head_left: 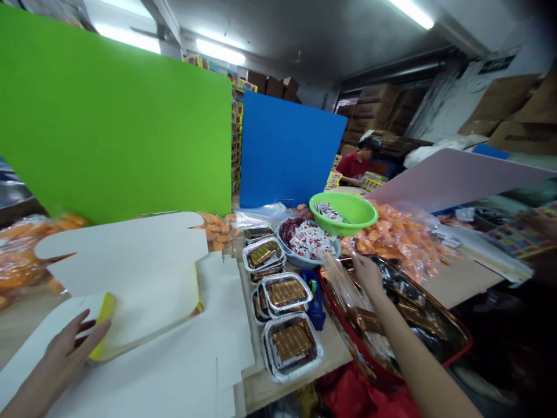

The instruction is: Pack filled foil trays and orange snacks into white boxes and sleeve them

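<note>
left hand (pixel 65 357) at near left, resting on a flat white card blank (pixel 130 273) with a yellow edge (pixel 102 325). its fingers (pixel 85 331) were spread and open, lying against the card just beside the yellow edge, with no pinch visible. right hand (pixel 372 281) at near right, raised over a red-rimmed tray (pixel 452 348) of foil-wrapped packets (pixel 411 296). its fingers (pixel 361 267) were bunched at the top of a clear plastic sheet (pixel 337 284); could not tell whether they gripped it.

the card blank lay on the worktop (pixel 287 395), left of four foil trays of gold-brown bars (pixel 289 345). a blue tape dispenser (pixel 315 305) stood between the foil trays and the red-rimmed tray. farther on, a grey-blue basin of red-and-white sachets (pixel 307 241) sat just beside a tilted green bowl (pixel 343 212). a clear bag of orange pieces (pixel 391 238) lay to the right of the bowl, and another (pixel 21 255) lay at far left. green (pixel 108 110) and blue (pixel 282 151) boards stood upright beyond. a person in a red shirt (pixel 357 165) worked at the far end.
</note>
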`<state>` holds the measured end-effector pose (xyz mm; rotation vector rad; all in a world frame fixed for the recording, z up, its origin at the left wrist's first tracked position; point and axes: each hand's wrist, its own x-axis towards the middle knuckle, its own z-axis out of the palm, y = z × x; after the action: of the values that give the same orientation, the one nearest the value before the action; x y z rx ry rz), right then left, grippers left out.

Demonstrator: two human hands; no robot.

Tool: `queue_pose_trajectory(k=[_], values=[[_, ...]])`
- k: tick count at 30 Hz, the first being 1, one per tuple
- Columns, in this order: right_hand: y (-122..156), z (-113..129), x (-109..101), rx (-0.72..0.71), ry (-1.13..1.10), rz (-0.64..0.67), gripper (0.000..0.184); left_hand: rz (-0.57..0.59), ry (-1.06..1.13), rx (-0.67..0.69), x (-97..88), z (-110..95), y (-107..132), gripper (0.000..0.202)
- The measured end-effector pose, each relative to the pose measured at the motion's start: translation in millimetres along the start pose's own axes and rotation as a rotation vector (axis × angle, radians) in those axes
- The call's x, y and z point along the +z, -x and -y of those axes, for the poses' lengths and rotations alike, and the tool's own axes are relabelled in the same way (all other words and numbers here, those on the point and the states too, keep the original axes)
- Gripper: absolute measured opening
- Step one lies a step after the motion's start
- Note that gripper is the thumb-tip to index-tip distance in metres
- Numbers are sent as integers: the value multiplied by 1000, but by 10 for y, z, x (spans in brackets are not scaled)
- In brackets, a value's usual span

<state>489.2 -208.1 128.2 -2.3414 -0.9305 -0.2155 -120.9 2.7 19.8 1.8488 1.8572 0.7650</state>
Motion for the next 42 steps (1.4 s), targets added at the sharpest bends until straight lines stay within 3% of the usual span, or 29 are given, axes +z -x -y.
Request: queue_pose_trajectory(k=[2, 5, 7, 10, 13, 19, 22, 25, 27, 29, 32, 34, 37, 39, 42], values=[[16, 126, -114, -15, -28, -205, 50, 27, 132, -55, -62, -125, 115, 59], [166, 545, -298, -172, -213, -563, 43, 23, 204, 3, -73, -241, 242, 61], [406, 970, -395, -279, -422, -610, 29, 8, 212, 58, -32, -254, 291, 63], [939, 1668, -414, -324, -835, -407, 16, -32, 160, 122, 40, -245, 351, 63], [1472, 2216, -193, -234, -1193, -79, 18, -43, 113, 212, 71, -283, 430, 57], [2023, 2797, 834, 46, -1445, 378, 19, -6, 118, 246, 26, -429, 595, 47], [2148, 2942, 1278, 48, -1457, 492, 20, -111, 46, 328, -54, -510, 664, 47], [2238, 2974, 1514, -75, -1280, 656, 29, -187, -110, 541, -138, -640, 699, 48], [2271, 2942, 1566, -192, -1121, 706, 55, -116, -193, 694, -161, -745, 676, 46], [2273, 2887, 1550, -296, -1007, 669, 82, -23, -242, 780, -143, -849, 600, 46], [2225, 2787, 1386, -386, -860, 593, 96, 84, -295, 806, -62, -996, 407, 47], [2169, 2682, 1170, -416, -791, 540, 93, 178, -380, 822, -5, -1081, 271, 39], [2068, 2372, 744, -496, -710, 398, 63, 321, -519, 854, 54, -1138, 143, 28], [2001, 2032, 481, -573, -623, 270, 40, 370, -556, 864, 86, -1109, 122, 27], [1942, 1405, 238, -715, -445, 188, 33, 398, -580, 868, 138, -1006, 131, 26]])
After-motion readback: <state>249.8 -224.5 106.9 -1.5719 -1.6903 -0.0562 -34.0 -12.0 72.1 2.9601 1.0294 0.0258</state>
